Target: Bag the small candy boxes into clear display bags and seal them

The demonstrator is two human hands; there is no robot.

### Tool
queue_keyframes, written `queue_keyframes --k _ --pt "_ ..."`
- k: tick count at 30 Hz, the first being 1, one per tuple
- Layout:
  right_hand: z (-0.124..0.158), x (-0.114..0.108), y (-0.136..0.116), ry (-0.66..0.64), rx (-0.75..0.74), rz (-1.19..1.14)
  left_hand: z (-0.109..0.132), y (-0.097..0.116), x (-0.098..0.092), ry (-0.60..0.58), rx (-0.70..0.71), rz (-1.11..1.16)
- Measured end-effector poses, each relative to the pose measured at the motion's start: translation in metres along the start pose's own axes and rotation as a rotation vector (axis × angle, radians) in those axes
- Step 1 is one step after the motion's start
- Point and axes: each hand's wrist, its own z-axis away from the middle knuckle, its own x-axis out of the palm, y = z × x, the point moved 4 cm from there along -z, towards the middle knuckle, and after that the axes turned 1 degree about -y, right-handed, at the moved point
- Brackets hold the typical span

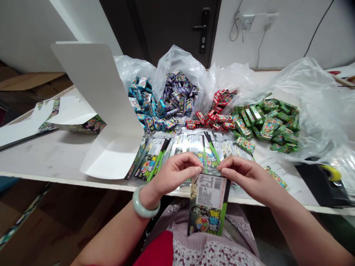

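A black and green printed pouch (208, 207) with a white label hangs upright over the front edge of the table. My left hand (181, 171), with a pale bangle at the wrist, pinches its top edge on the left. At the top right corner my right hand (242, 175) pinches the same pouch between thumb and fingertips. Behind the hands, more flat pouches (152, 157) lie in overlapping rows. Small boxes sit farther back in plastic bags: blue (144, 99), purple (180, 94), red (219, 114) and green (269, 123).
An open white carton (111, 147) stands on the left of the table (69, 151), with printed cartons (94, 123) beyond it. At the right lie a yellow tape roll (331, 173) and a black sheet (316, 184). A dark door (172, 29) is behind.
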Motion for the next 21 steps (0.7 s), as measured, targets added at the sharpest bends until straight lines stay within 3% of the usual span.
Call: queue_keyframes --k 5,10,16,21 --pt "0.005 0.000 -0.001 0.055 -0.043 0.048 -0.006 0.002 -0.002 -0.025 -0.037 0.027" --pt "0.010 -0.003 0.002 0.117 -0.089 0.083 0.001 0.006 -0.001 -0.112 0.083 -0.130" --pt "0.016 0.000 0.005 0.170 -0.163 0.058 0.018 -0.012 -0.003 0.011 0.237 -0.180" --pt "0.024 0.008 0.011 0.248 -0.253 0.078 0.020 -0.019 -0.001 0.047 0.265 -0.167"
